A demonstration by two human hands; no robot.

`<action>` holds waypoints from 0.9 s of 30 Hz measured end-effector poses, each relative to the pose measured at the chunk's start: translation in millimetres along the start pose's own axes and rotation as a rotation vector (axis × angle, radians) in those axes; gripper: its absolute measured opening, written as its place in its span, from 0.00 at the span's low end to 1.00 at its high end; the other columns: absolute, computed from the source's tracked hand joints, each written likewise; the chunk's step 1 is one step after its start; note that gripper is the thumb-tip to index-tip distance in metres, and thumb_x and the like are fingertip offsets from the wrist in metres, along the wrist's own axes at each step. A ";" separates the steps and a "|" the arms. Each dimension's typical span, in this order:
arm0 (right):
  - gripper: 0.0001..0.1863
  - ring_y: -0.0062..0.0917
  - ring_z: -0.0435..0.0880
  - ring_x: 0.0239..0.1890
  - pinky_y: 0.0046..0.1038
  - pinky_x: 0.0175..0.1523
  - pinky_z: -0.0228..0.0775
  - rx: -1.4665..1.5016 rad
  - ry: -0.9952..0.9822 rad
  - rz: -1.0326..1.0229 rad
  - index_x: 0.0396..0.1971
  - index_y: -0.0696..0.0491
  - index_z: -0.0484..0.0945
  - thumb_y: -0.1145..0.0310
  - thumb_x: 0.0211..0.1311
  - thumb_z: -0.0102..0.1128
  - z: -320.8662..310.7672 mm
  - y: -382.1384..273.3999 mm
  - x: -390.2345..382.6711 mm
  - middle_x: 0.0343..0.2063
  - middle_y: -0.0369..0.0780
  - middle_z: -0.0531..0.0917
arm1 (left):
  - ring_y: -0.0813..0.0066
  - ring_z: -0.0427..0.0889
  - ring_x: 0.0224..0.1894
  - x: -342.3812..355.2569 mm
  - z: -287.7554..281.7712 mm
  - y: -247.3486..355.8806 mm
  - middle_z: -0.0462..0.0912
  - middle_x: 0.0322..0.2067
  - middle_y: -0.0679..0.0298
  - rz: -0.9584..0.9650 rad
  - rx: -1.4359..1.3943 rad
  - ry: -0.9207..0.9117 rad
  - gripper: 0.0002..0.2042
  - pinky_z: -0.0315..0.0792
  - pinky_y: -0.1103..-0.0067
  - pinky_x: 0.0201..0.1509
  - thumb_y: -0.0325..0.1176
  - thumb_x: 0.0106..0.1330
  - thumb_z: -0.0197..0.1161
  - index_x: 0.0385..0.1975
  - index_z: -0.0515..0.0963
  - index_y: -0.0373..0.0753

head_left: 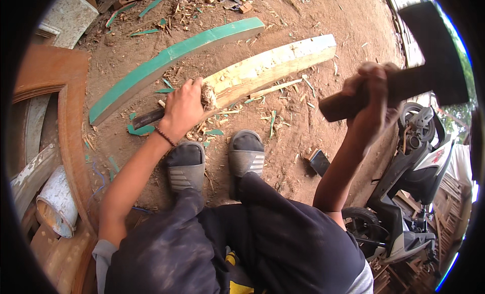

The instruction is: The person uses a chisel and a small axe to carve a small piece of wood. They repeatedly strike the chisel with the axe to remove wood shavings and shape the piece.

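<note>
Head view, chisel: showing a dark, flat bar on the left and a frayed, mushroomed butt on the right; lying across the left hand, bar poking out left, butt just past the fingers on the right.
Head view, left fingers: curling closed around the chisel's middle, at the pale beam's near left end; can't tell if they're touching the wood.
Head view, pale beam: curving away to the far right on the ground; showing bare yellowish wood, its upper face rough and gouged.
Head view, mallet: looking dark and blocky, hanging in the air at right, well apart from the chisel.
Head view, right hand: wrapping its fingers around the mallet handle, slightly blurred.
Head view, green beam: lying beyond the pale beam, curving alike, green on top.
</note>
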State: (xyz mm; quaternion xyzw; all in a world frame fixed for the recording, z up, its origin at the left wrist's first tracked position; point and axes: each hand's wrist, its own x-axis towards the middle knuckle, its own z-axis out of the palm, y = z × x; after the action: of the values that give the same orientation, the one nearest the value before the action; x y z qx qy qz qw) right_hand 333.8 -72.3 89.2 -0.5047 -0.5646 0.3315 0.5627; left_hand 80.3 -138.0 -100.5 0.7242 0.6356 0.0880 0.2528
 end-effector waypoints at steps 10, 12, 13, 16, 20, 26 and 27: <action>0.10 0.18 0.73 0.12 0.23 0.19 0.66 -0.491 -0.076 0.637 0.19 0.56 0.75 0.67 0.56 0.60 -8.6 174.5 -61.4 0.12 0.36 0.75 | 0.56 0.85 0.31 3.5 4.4 1.7 0.81 0.34 0.46 0.038 0.089 0.074 0.17 0.81 0.69 0.31 0.19 0.57 0.52 0.47 0.72 0.25; 0.09 0.18 0.73 0.12 0.22 0.18 0.65 -0.478 -0.142 0.655 0.19 0.55 0.74 0.68 0.55 0.61 -21.3 181.6 -55.8 0.11 0.35 0.75 | 0.57 0.85 0.29 9.0 0.6 1.9 0.81 0.33 0.46 0.002 0.082 -0.013 0.17 0.81 0.70 0.30 0.19 0.56 0.53 0.47 0.73 0.25; 0.09 0.17 0.72 0.11 0.22 0.18 0.66 -0.436 -0.116 0.630 0.19 0.54 0.74 0.68 0.55 0.61 -18.0 180.6 -64.4 0.10 0.34 0.74 | 0.57 0.85 0.29 6.3 1.6 3.1 0.81 0.33 0.46 0.000 0.091 -0.021 0.17 0.81 0.70 0.29 0.19 0.55 0.53 0.47 0.73 0.25; 0.09 0.17 0.71 0.13 0.22 0.19 0.66 -0.216 -0.071 0.714 0.22 0.55 0.73 0.68 0.56 0.62 -15.2 180.7 -61.6 0.13 0.34 0.73 | 0.58 0.85 0.28 8.2 0.5 4.2 0.81 0.32 0.46 -0.007 0.141 -0.052 0.17 0.81 0.72 0.27 0.18 0.55 0.53 0.46 0.73 0.24; 0.09 0.17 0.71 0.14 0.22 0.20 0.66 -0.130 -0.052 0.830 0.24 0.56 0.72 0.68 0.57 0.61 -25.0 168.3 -66.3 0.15 0.34 0.73 | 0.59 0.84 0.28 6.3 2.6 4.9 0.81 0.32 0.46 0.033 0.183 -0.019 0.15 0.81 0.72 0.26 0.20 0.57 0.54 0.45 0.73 0.24; 0.11 0.16 0.71 0.13 0.22 0.19 0.66 -0.137 -0.093 0.854 0.23 0.55 0.72 0.67 0.57 0.63 -64.3 150.7 -91.6 0.15 0.34 0.73 | 0.48 0.83 0.38 -41.5 -10.6 -4.8 0.81 0.36 0.47 -0.182 0.117 -0.058 0.14 0.77 0.61 0.40 0.27 0.57 0.61 0.44 0.74 0.31; 0.12 0.16 0.70 0.13 0.21 0.19 0.65 -0.132 -0.104 0.882 0.22 0.54 0.72 0.66 0.57 0.63 -74.3 148.5 -96.2 0.14 0.33 0.73 | 0.48 0.82 0.39 -54.2 -16.8 -7.6 0.81 0.37 0.48 -0.194 0.101 -0.049 0.15 0.77 0.61 0.40 0.28 0.57 0.63 0.44 0.74 0.32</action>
State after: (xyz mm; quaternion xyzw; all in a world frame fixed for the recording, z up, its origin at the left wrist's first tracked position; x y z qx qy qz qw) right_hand 421.4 -137.3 -68.7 -0.7145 -0.3431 0.5280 0.3050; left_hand 56.6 -185.5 -79.3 0.6730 0.7000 0.0132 0.2385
